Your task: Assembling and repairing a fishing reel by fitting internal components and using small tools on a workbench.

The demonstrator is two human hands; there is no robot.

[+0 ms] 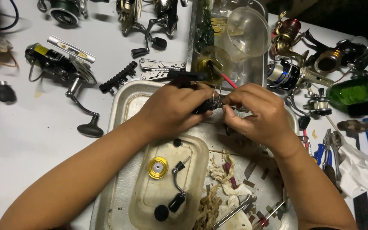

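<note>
- White table [22,140], spread wide under everything, crowded with fishing gear along its far edge.
- Large metal tray [120,106] at centre, near rim towards the wearer, both forearms reaching over it.
- Second, narrower metal tray [191,38] beyond, holding a clear plastic cup [248,32] tipped on its side and a small dish of yellowish liquid [209,64] with a red-handled brush [228,79] leaning in it.
- Shallow plastic lid [150,196] inside the large tray, carrying a gold spool [157,167], a crank handle with black knob [176,187] and a loose black cap [161,212].
- Soiled rags [222,170] just right of the lid, a wrench [231,213] lying among them.
- Green bottle [358,87] on its side at far right, pliers [331,149] and a white cloth [356,170] nearer.
- Spinning reels all about: a black one with long handle [60,64] at left, a blue-and-silver one [282,74] at right.
- Folding multi-tool [160,68] and black bit holder [118,77] just beyond the large tray's far rim.
- Left hand [171,108], fingers curled tight round a small black reel part [205,104], above the tray's far end.
- Right hand [258,113], fingertips pinched together against the same part from the other side, touching it; whatever is nipped between them too small to tell.
</note>
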